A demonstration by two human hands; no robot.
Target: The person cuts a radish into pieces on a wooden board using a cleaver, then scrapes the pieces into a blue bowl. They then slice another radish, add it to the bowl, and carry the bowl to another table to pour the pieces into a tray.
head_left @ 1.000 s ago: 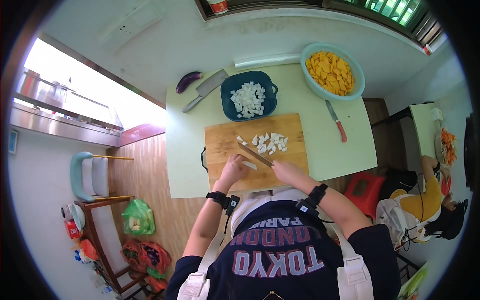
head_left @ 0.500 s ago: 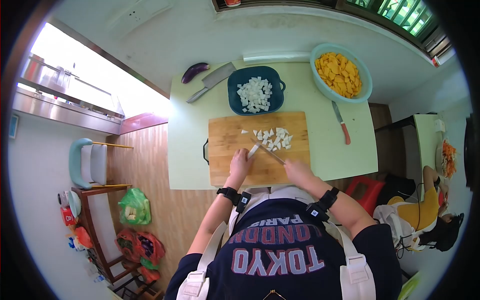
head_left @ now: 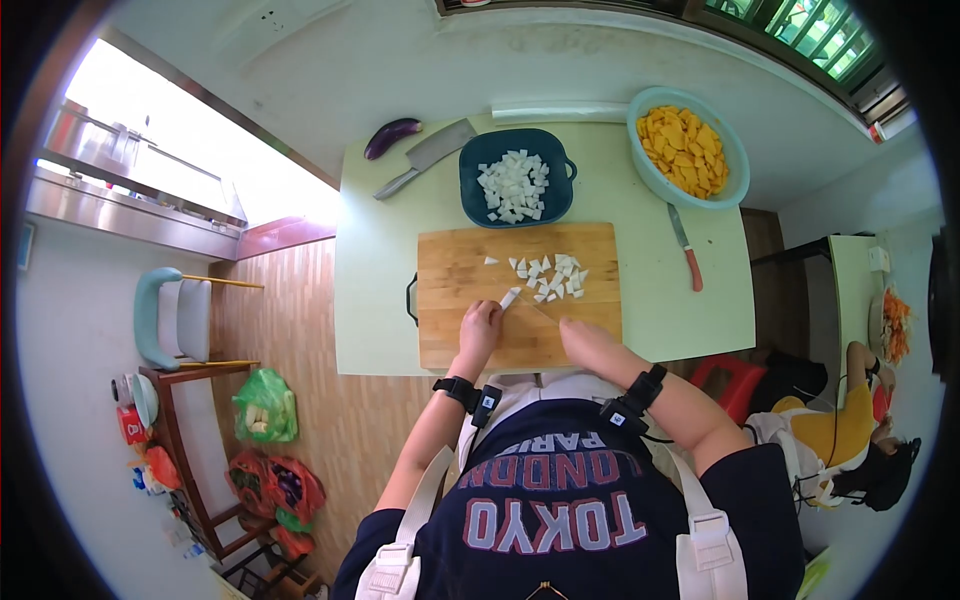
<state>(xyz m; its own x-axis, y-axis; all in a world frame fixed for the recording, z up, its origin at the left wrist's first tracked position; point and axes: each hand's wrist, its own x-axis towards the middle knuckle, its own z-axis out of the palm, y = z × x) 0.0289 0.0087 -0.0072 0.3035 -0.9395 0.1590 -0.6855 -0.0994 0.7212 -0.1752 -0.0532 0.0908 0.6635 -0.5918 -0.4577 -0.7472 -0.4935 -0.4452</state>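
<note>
My left hand [head_left: 482, 325] is closed on a white vegetable strip [head_left: 510, 298] at the middle of a wooden cutting board [head_left: 450, 260]. My right hand [head_left: 588, 340] is wrapped round a knife [head_left: 540, 314], its handle hidden and its thin blade blurred over the wood, pointing toward the strip. Beyond the hands lie several white diced pieces [head_left: 560, 275], one of them apart on the left. Behind the board stands a dark blue handled basin [head_left: 467, 185] holding more white cubes.
An eggplant [head_left: 393, 138] and a cleaver [head_left: 443, 147] lie at the back left. At the back right sits a light blue bowl [head_left: 645, 178] of orange-yellow slices, with a red-handled knife [head_left: 690, 262] in front. A person in yellow [head_left: 835, 430] is at the far right.
The knife in my right hand has drawn slightly back from the strip's end and its blade looks fainter. My left hand keeps its hold. The view has shifted a little.
</note>
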